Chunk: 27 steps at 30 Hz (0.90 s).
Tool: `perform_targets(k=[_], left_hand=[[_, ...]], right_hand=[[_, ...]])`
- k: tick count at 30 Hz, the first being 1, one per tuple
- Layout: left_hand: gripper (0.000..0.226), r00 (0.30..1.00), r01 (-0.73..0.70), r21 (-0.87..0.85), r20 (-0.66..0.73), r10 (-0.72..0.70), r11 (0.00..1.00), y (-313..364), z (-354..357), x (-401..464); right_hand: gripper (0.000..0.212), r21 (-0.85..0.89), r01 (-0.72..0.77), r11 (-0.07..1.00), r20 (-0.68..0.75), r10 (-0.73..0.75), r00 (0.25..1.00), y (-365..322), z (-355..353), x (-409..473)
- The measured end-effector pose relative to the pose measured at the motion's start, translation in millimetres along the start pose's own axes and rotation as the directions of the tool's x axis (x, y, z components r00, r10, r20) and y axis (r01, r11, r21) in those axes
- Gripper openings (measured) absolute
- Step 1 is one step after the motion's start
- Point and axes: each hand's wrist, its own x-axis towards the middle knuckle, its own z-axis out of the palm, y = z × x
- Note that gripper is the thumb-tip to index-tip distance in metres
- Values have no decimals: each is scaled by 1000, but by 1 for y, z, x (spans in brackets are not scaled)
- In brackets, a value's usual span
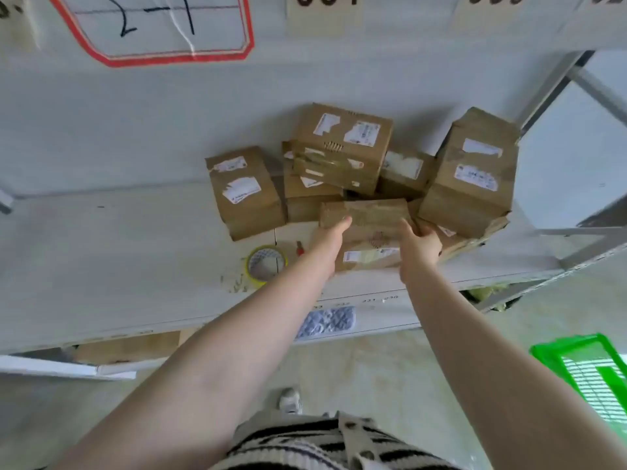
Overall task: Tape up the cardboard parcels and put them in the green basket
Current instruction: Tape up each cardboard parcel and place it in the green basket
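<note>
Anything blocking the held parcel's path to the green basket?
Nothing visible. Both hands, left hand and right hand, grip the brown cardboard parcel at the shelf front; the green plastic basket sits on the floor, lower right.

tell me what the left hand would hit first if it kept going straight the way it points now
The left hand points up and away across the shelf, already touching the near parcel held with the right hand. Pushing on, it would probably meet the stacked parcels just behind, though depth is unclear.
</note>
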Motion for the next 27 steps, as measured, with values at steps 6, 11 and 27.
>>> perform_targets(k=[6,11,27], left_hand=[[97,999,-14,-166,-46,7,986,-4,-7,-11],[55,882,-423,-168,-303,361,891,-4,-33,-45],[38,534,-748,-52,-639,553,661,-23,-208,-124]], right_hand=[[21,352,33,935,-106,5,994,-2,-12,-30],[13,413,219,884,-127,-182,975,-21,-20,-79],[53,187,-136,973,894,-111,433,-25,69,-152]])
